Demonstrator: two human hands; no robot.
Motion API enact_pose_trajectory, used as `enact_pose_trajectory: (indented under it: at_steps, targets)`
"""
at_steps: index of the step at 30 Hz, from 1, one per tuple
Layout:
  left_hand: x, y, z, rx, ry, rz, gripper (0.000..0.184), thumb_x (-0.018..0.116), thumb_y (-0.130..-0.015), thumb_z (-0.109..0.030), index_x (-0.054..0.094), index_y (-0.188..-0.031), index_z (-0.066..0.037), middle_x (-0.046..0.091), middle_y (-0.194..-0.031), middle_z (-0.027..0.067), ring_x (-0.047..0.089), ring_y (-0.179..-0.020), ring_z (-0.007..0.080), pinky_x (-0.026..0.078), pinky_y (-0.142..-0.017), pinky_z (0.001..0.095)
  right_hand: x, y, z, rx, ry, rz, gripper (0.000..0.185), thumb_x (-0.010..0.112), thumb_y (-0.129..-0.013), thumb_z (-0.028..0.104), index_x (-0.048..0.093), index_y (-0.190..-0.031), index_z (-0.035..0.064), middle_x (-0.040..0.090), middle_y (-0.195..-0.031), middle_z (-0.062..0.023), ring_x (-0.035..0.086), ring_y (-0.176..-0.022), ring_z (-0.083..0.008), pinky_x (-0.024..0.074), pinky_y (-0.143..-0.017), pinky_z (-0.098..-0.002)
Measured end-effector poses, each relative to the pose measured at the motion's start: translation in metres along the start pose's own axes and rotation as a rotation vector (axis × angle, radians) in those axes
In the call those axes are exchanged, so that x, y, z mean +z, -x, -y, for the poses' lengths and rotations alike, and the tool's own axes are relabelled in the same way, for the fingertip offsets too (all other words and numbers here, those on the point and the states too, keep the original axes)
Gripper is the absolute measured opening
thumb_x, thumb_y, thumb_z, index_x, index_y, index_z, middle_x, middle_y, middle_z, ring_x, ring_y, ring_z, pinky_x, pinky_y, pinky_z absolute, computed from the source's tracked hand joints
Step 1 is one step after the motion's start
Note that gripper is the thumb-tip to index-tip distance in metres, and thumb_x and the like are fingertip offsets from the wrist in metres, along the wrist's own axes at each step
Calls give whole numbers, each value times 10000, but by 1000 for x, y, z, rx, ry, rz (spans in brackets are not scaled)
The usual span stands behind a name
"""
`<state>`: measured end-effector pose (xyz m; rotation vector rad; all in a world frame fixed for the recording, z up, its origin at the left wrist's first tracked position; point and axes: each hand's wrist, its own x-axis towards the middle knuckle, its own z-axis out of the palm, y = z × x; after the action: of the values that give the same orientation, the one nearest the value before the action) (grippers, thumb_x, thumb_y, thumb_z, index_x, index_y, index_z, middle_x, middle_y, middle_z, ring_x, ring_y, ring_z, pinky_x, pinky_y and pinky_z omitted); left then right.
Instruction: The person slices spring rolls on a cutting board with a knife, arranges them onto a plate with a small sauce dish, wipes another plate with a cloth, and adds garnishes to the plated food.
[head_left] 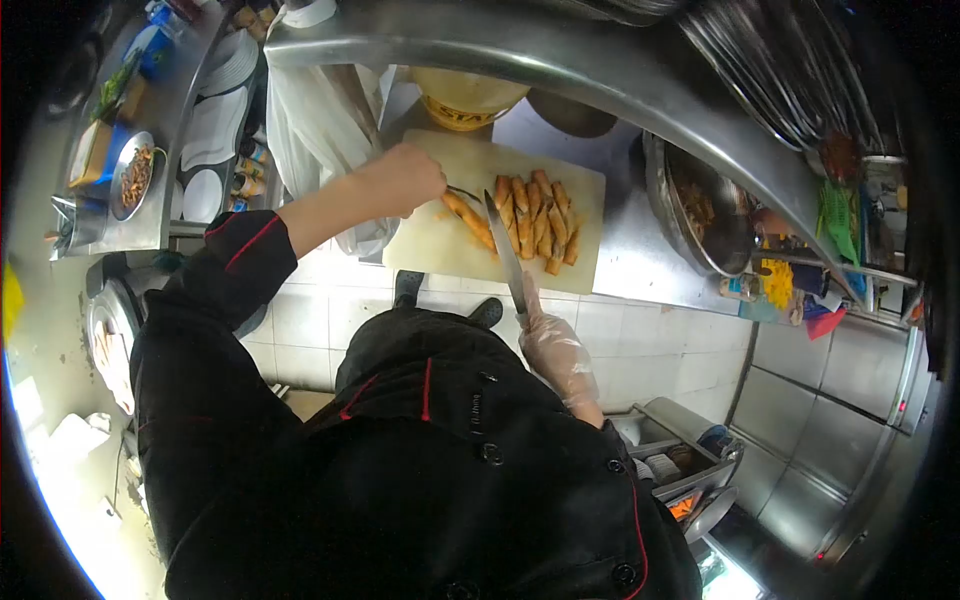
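Note:
A cutting board (pixel 420 240), pale and wide, lies on the steel counter with several browned fried rolls (pixel 540 215) grouped on its right half. Apart from them, a single long roll (pixel 468 220) lies at a slant below my left hand. My left hand (pixel 405 180), bare, is closed around a thin metal utensil (pixel 464 191) whose tip points right; its kind is unclear. In a clear plastic glove, my right hand (pixel 556 350) grips a long kitchen knife (pixel 506 252). The blade points away from me, between the single roll and the group.
A large pan (pixel 700 210) with food stands right of the board. A yellow-labelled bucket (pixel 465 100) and a white plastic bag (pixel 330 150) are behind and left. A steel shelf edge (pixel 560 70) passes overhead. Plates (pixel 215 130) fill the left shelves.

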<state>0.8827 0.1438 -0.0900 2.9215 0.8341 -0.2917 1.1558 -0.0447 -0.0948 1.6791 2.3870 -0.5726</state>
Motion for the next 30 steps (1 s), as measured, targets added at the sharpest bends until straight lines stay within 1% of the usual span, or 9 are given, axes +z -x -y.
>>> enact_pose_trajectory:
  at_steps: [8,15,18,20,24,26,28,29,30]
  targets:
    - [-4,3,0,8,51,-54,65,629,-637,-51,629,-702,-55,630,-732,89,637,-752,278,509,-672,394,19,-3,9,77,-1,61,601,476,-879,159,205,-1403,44,612,-707,-226,597,-630,-385,458,-574,-486]
    - [3,-10,2,24,112,-93,27,636,-634,-71,639,-659,-61,626,-699,111,638,-730,293,517,-651,397,43,-31,18,347,-250,135,580,472,-892,171,215,-1402,70,616,-714,-222,599,-635,-391,452,-572,-500]
    - [0,-15,-1,52,77,-97,52,653,-619,-84,653,-660,-50,626,-673,121,644,-709,297,523,-629,403,73,-55,12,353,-256,126,571,471,-898,176,220,-1402,80,617,-717,-220,600,-637,-394,450,-571,-506]
    - [-6,-17,1,88,28,-86,74,664,-608,-92,664,-667,-46,629,-663,128,647,-698,297,526,-618,407,120,-79,-11,178,-2,98,401,477,-881,158,391,-1243,7,605,-681,-200,603,-618,-367,461,-564,-477]
    - [-22,-16,4,132,49,-16,101,674,-589,-99,675,-676,-48,642,-690,142,652,-711,282,526,-623,406,115,-81,-7,-3,82,-303,155,525,-763,93,606,-876,24,552,-573,-95,578,-515,-233,458,-468,-382]
    - [-23,-15,0,147,-15,-10,81,661,-600,-93,673,-666,-50,646,-697,148,654,-717,279,526,-629,404,108,-82,0,16,94,-206,163,499,-816,120,592,-851,-9,571,-615,-143,589,-573,-285,469,-533,-405]
    - [-13,-18,4,159,-9,-34,72,642,-616,-93,671,-665,-49,645,-697,151,653,-715,287,526,-630,404,131,-85,-13,5,322,-170,219,494,-841,129,515,-996,-25,574,-612,-154,593,-580,-302,473,-545,-410]
    - [-9,-20,5,160,-8,-45,71,632,-624,-92,671,-664,-48,645,-697,152,653,-714,290,526,-630,404,173,-89,-34,-22,543,-174,352,502,-839,125,445,-1153,-24,568,-587,-141,593,-559,-293,471,-524,-404]
    - [-9,-18,1,140,-20,-19,65,636,-629,-80,668,-673,-45,647,-705,148,652,-723,295,524,-643,403,178,-88,-36,48,493,-111,400,501,-845,128,432,-1213,-13,574,-606,-156,596,-578,-307,473,-536,-409]
